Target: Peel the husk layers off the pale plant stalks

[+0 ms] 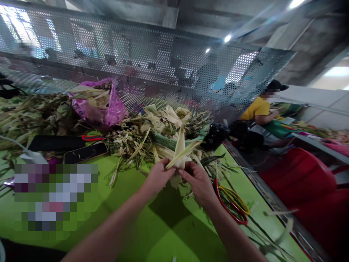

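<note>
Between my hands, above the green table (125,207), is a pale corn husk (180,145), its strips crossing and pointing up and away from me. My left hand (160,173) pinches its lower left side. On the lower right side, my right hand (196,178) grips the same husk with thumb and fingers. Just behind stands a green basket (166,141) heaped with dry husks (171,116). Beside my right forearm lie red-handled scissors (229,209) and a yellow loop (237,198).
Loose husk scraps (131,142) spread left of the basket. A pink plastic bag (100,109) holds more husks. Phone (85,152) and black flat case (57,143) lie left. Perforated metal panel (152,72) stands behind; red chair (302,178) and a person in yellow (259,109) are right.
</note>
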A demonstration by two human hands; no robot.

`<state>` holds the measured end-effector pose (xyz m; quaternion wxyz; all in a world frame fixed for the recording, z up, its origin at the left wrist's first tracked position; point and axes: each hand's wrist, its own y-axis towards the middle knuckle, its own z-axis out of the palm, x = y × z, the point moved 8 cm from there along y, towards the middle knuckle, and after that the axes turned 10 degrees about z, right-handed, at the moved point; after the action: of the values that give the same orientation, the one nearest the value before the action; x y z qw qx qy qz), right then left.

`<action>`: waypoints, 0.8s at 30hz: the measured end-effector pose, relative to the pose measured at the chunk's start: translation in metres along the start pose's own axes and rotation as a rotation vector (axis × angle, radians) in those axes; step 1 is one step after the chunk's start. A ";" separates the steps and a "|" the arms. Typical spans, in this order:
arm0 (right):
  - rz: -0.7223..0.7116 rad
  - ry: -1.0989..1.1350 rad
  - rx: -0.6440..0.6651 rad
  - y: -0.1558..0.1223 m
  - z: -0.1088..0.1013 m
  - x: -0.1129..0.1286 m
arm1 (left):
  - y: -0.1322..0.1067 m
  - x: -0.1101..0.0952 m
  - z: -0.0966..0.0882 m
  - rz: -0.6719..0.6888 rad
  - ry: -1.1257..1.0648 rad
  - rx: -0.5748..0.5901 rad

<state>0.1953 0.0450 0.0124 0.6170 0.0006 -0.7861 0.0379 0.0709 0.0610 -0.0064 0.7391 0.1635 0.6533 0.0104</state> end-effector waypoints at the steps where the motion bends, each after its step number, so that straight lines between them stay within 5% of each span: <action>1: -0.003 0.005 0.001 0.000 0.001 0.001 | 0.000 0.000 0.000 0.001 0.001 0.002; 19: 0.040 0.249 0.173 -0.014 0.006 0.016 | 0.005 0.014 -0.019 -0.048 -0.215 -0.197; 24: -0.136 0.306 0.096 -0.039 -0.030 0.059 | 0.005 0.009 -0.032 -0.006 -0.174 -0.249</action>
<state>0.2125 0.0106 0.0796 0.7298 0.0773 -0.6785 0.0331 0.0418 0.0746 -0.0164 0.8075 0.0689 0.5810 0.0752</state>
